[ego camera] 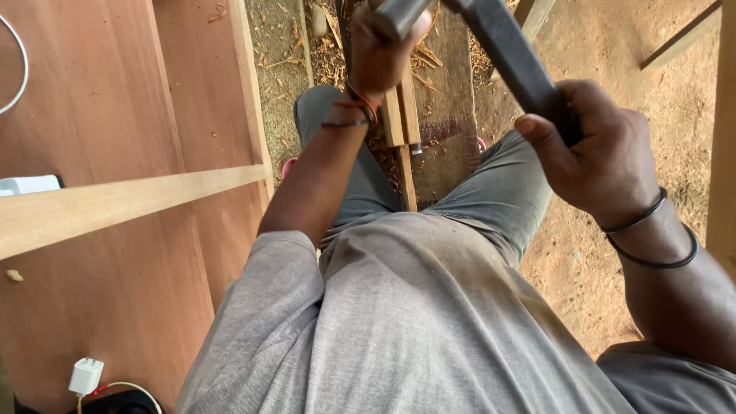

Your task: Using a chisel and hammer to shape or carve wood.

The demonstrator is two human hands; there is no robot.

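Note:
My right hand (pixel 606 149) is closed around the dark handle of a long tool (pixel 510 54) that slants up toward the top of the view. My left hand (pixel 379 50) grips the tool's grey metal front end (pixel 399 14) near the top edge. Below the hands a narrow wooden strip (pixel 402 130) stands between my knees, over a dark plank (pixel 445 100) strewn with wood shavings. Two black bands circle my right wrist and an orange cord my left wrist.
A large reddish-brown wooden panel (pixel 100 100) with a pale wooden rail (pixel 115 203) across it fills the left side. A white plug (pixel 85 376) with a cable lies at its lower left. Sandy ground (pixel 675 92) and a wooden post (pixel 722 153) are on the right.

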